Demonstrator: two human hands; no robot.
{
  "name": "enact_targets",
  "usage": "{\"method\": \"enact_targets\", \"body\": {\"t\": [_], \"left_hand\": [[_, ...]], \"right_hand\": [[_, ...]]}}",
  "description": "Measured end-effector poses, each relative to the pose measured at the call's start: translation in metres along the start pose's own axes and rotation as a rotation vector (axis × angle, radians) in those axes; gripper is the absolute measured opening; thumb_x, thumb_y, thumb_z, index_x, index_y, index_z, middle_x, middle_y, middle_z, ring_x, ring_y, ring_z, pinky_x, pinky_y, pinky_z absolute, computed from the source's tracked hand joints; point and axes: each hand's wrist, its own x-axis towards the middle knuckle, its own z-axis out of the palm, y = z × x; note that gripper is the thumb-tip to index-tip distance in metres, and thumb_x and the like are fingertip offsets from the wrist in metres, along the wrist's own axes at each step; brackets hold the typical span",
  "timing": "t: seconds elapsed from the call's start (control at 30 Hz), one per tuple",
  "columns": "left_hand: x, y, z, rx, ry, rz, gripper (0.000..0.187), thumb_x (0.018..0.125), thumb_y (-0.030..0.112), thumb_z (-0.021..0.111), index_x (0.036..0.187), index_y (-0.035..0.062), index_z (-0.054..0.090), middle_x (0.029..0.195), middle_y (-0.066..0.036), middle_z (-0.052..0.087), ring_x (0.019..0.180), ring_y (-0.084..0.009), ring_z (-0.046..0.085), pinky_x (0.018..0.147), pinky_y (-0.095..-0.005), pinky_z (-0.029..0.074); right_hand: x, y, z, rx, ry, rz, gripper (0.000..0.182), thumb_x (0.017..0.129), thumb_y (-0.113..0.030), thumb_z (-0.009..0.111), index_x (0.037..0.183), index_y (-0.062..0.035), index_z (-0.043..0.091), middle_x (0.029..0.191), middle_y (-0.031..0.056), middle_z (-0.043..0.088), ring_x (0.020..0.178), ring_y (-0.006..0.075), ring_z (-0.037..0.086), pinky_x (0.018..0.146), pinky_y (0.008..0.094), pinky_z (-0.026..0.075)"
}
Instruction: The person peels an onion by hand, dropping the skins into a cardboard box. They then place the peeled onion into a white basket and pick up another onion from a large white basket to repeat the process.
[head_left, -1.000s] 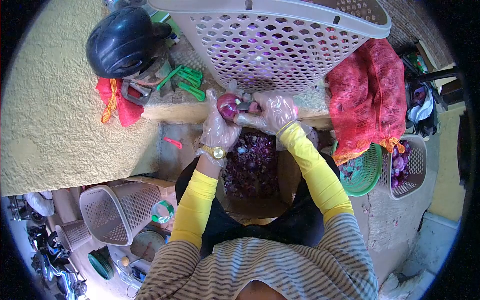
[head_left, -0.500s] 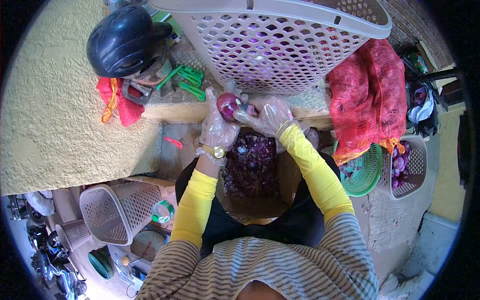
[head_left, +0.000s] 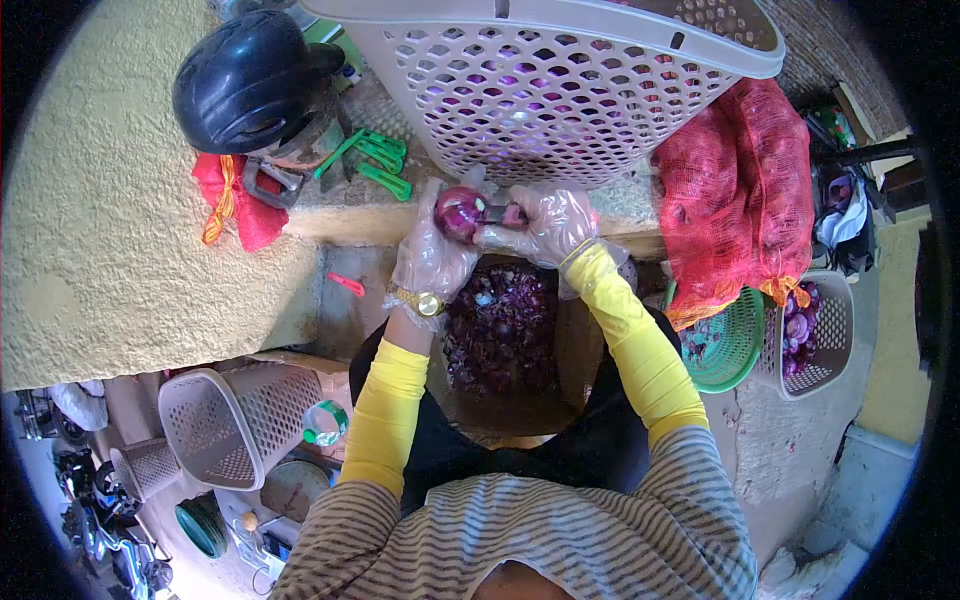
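In a clear plastic glove, my left hand holds a red onion, its fingers round the onion's left side. My right hand, also gloved, is closed on a small knife, whose short blade points at the onion's right side. A reddish-purple piece shows by the right fingers; whether it is onion or knife handle I cannot tell. Below both hands, a cardboard box between my legs holds purple onion skins.
A large perforated basket of onions stands ahead on the ledge. Red mesh sacks, a green basket and another onion basket are at right. A dark helmet and green clips lie left.
The onion has turned in my left hand, and a pale patch on it no longer shows. My right hand has shifted slightly right, showing more of the blade.
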Motion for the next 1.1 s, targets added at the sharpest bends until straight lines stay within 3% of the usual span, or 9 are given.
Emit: {"method": "enact_targets", "body": {"t": [0.1,0.17,0.27,0.57,1.1], "left_hand": [[0.0,0.0,-0.002,0.102,0.095,-0.022,0.057,0.1,0.055,0.049,0.126,0.0049,0.054,0.113,-0.011,0.062,0.099,-0.0251,0.063,0.084,-0.0436,0.056],[-0.005,0.001,0.0,0.166,0.051,-0.073,0.064,0.101,0.055,0.047,0.134,0.0,0.051,0.124,-0.017,0.061,0.114,-0.0291,0.06,0.1,-0.0489,0.05],[-0.012,-0.001,0.006,0.326,0.064,-0.051,0.069,0.1,0.06,0.045,0.133,-0.0006,0.05,0.128,-0.017,0.059,0.119,-0.0298,0.058,0.102,-0.0504,0.048],[-0.014,-0.004,0.012,0.369,0.065,-0.099,0.079,0.097,0.07,0.037,0.132,0.0008,0.051,0.126,-0.016,0.061,0.112,-0.0293,0.062,0.099,-0.0503,0.051],[-0.015,-0.004,0.019,0.366,0.079,-0.084,0.076,0.098,0.069,0.037,0.13,0.0012,0.051,0.123,-0.016,0.063,0.11,-0.0279,0.064,0.097,-0.0467,0.052]], "right_hand": [[0.0,-0.001,-0.004,0.008,0.021,0.035,0.057,0.071,-0.071,0.073,0.073,-0.0139,0.065,0.062,0.0089,0.065,0.057,0.0325,0.065,0.056,0.0447,0.051],[0.001,-0.001,-0.008,-0.051,-0.014,0.061,0.057,0.071,-0.07,0.074,0.074,-0.0136,0.065,0.063,0.0092,0.065,0.058,0.0321,0.066,0.056,0.0441,0.051],[0.0,0.004,-0.004,-0.055,0.02,-0.002,0.056,0.071,-0.07,0.074,0.076,-0.0143,0.067,0.064,0.0085,0.066,0.059,0.0314,0.066,0.056,0.0439,0.052],[-0.001,-0.002,-0.007,-0.033,-0.027,-0.024,0.056,0.071,-0.068,0.074,0.096,-0.0176,0.071,0.07,0.0025,0.07,0.06,0.0283,0.068,0.058,0.0434,0.054],[-0.001,-0.006,-0.007,0.027,-0.027,0.006,0.058,0.074,-0.071,0.069,0.095,-0.0167,0.072,0.07,0.006,0.07,0.062,0.0295,0.068,0.059,0.0444,0.053]]}}
